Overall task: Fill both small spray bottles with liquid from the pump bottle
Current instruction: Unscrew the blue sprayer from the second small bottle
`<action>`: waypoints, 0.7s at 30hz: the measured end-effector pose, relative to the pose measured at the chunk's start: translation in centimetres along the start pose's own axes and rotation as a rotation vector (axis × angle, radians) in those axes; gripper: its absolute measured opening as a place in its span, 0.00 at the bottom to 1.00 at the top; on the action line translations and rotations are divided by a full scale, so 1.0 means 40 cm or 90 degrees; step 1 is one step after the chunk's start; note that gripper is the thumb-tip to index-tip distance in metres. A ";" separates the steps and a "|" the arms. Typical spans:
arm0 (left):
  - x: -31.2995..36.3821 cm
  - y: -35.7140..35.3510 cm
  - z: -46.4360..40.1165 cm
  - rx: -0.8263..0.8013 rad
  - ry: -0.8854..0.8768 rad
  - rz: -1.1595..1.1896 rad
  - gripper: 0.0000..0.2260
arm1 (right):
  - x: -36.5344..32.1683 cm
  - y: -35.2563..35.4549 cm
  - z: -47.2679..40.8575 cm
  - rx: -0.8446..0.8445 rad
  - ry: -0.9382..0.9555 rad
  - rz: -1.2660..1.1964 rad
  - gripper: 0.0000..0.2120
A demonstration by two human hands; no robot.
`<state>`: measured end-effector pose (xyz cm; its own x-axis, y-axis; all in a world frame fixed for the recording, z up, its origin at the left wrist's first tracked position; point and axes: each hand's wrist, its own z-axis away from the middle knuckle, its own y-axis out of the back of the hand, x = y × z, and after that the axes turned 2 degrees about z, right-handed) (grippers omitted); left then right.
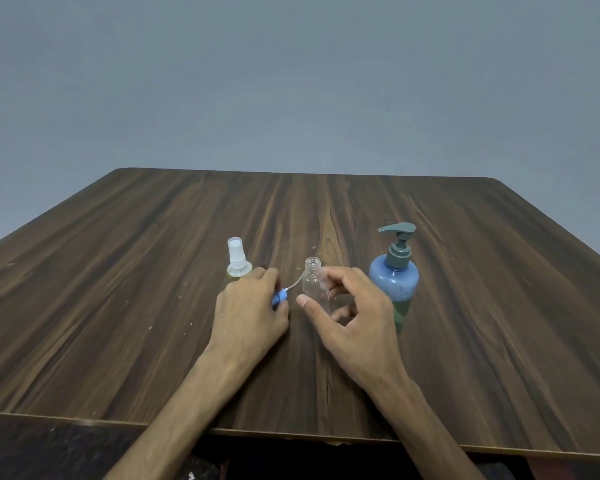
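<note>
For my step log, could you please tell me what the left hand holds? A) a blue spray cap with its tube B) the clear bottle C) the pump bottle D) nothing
A: the left hand grips the blue spray cap, its tube curving toward the open clear bottle.

Dark wood-grain table (pixel 153 306). Pump bottle (pixel 395 285) upright at 3 o'clock of centre; open clear spray bottle (pixel 314 289) mid-table; capped spray bottle (pixel 237 259) at 9 o'clock.
</note>
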<state>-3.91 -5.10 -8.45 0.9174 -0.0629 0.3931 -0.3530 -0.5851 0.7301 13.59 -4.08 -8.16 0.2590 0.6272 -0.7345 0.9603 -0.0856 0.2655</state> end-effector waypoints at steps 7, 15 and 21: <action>0.003 -0.020 0.010 -0.006 -0.044 -0.050 0.16 | 0.010 -0.003 0.002 -0.026 -0.057 0.003 0.16; 0.020 0.030 0.049 0.038 -0.062 -0.021 0.18 | 0.007 -0.005 0.001 -0.016 -0.061 0.011 0.15; 0.054 0.084 0.072 0.032 0.066 0.441 0.16 | -0.001 -0.004 0.001 -0.027 -0.055 0.002 0.14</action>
<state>-2.59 -9.53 -6.73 0.4609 -0.3598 0.8113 -0.8388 -0.4750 0.2659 13.45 -4.12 -8.21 0.2724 0.5571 -0.7845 0.9545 -0.0534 0.2935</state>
